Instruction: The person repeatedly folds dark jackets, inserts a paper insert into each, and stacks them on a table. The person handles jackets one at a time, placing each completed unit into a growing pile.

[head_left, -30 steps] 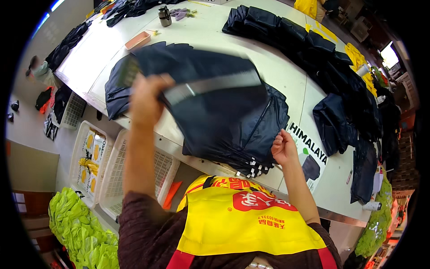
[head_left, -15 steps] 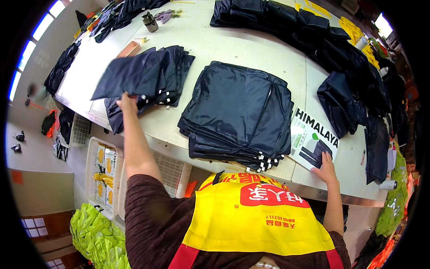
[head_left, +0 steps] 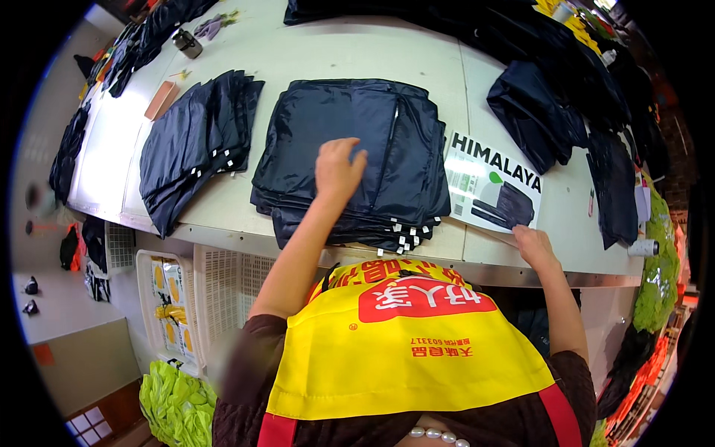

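Note:
In the middle of the table lies a stack of folded dark navy jackets or trousers of shiny fabric, the middle stack (head_left: 328, 112), with small white tags along its near edge. My left hand (head_left: 339, 173) hovers over or rests on this stack, fingers apart and holding nothing; I cannot tell whether it touches the fabric. To the right of the stack lies a flat white printed sheet (head_left: 473, 173) with a picture of a dark garment. My right hand (head_left: 535, 249) pinches the sheet's near right corner. Further left, a fanned pile of dark folded garments (head_left: 197, 134) shows white tags too.
A dark garment heap (head_left: 540, 112) spreads along the back and right of the white table (head_left: 439, 82). At the far left are a metal flask (head_left: 187, 43) and a pinkish tray (head_left: 161, 100). Below the front edge stand white plastic baskets (head_left: 217, 287). A thread cone (head_left: 643, 247) lies at right.
My left hand has let go of the fanned pile and moved right over the middle stack. My right hand has shifted from lying on the sheet to its near corner. The view has moved slightly.

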The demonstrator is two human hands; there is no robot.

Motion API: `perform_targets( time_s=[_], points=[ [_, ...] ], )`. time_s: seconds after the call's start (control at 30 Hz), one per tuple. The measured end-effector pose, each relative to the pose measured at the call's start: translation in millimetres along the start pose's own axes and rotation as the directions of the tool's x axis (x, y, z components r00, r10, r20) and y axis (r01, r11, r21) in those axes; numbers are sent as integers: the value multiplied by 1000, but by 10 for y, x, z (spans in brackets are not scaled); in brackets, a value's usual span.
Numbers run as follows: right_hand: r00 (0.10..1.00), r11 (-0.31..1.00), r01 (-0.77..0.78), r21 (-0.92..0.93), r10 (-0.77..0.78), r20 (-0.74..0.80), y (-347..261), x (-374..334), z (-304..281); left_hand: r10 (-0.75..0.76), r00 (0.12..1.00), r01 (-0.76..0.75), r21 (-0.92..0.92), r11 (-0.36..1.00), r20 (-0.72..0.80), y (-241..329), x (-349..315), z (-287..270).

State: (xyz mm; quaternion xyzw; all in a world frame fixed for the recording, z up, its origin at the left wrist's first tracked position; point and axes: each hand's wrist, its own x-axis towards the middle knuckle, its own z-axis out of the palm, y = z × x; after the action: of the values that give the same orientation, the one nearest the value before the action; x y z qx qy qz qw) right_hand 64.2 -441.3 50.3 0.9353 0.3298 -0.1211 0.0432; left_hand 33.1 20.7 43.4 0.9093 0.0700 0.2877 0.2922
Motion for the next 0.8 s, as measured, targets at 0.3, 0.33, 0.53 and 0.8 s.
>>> perform_targets(
  time_s=[0.3,0.33,0.53,0.8],
  points=[
    [962,885,-65,462,178,-207,86,-161,133,-192,980,188,74,979,58,124,-246,536],
    [966,861,-47,507,168,-196,139,-181,160,-162,986,159,63,985,33,82,-256,564],
    [908,951,128,282,2,-419,510,-214,113,-129,990,126,66,990,48,4,-328,586],
    [402,980,-74,185,199,-894,659,-157,-911,50,974,-136,395,909,220,94,-187,556]
  ],
)
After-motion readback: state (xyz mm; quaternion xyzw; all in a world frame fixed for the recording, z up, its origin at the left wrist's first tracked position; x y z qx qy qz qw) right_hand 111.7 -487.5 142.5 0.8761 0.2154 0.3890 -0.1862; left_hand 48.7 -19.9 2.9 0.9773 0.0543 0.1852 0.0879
